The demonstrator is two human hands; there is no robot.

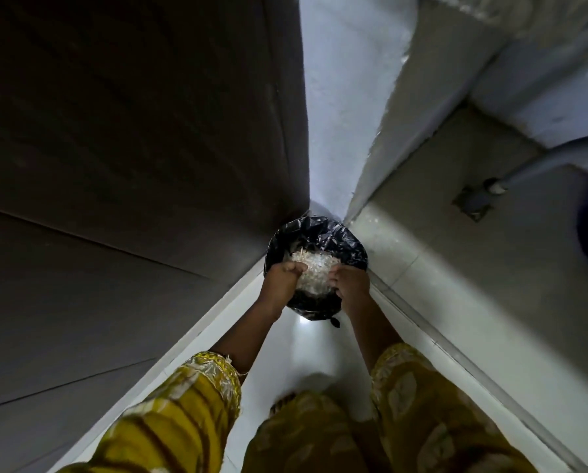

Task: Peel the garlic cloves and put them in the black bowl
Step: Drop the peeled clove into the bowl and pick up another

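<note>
Garlic skins [311, 272], pale and too blurred to tell from cloves, heap between both sets of fingers. Left hand [280, 280] and right hand [351, 282] curl round the heap's sides, above a black-bagged bin [321, 237] just beyond the fingertips; its lower contents are hidden.

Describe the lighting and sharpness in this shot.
Head view: dim, dark left panel almost black; glare spot on the white floor below the black bin bag; garlic skins held by left hand and right hand look bright, soft; wide-angle lens bends the walls.
</note>
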